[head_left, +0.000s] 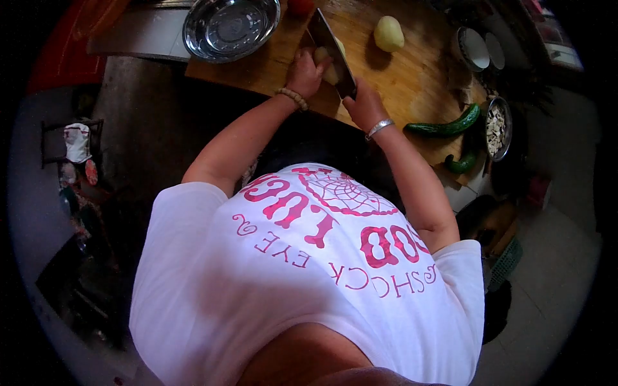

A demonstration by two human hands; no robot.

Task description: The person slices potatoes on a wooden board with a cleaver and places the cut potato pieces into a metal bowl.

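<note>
In the head view, my left hand (305, 72) is closed around a pale peeled potato (329, 74) on the wooden cutting board (412, 80). My right hand (365, 104) grips the handle of a kitchen cleaver (333, 48). The broad blade stands on edge right beside the fingers of my left hand, over the potato; how deep it sits in the potato is hidden. A bit of pale flesh shows on the blade's far side. Another peeled potato (389, 34) lies whole on the board, to the right of the cleaver.
A shiny metal basin (232, 29) stands at the board's left, with a red round item (300, 6) beside it. At the right lie a long green cucumber (444, 125) and a curled one (460, 164). Near them are a bowl of pale chopped pieces (496, 128) and a white bowl (474, 49).
</note>
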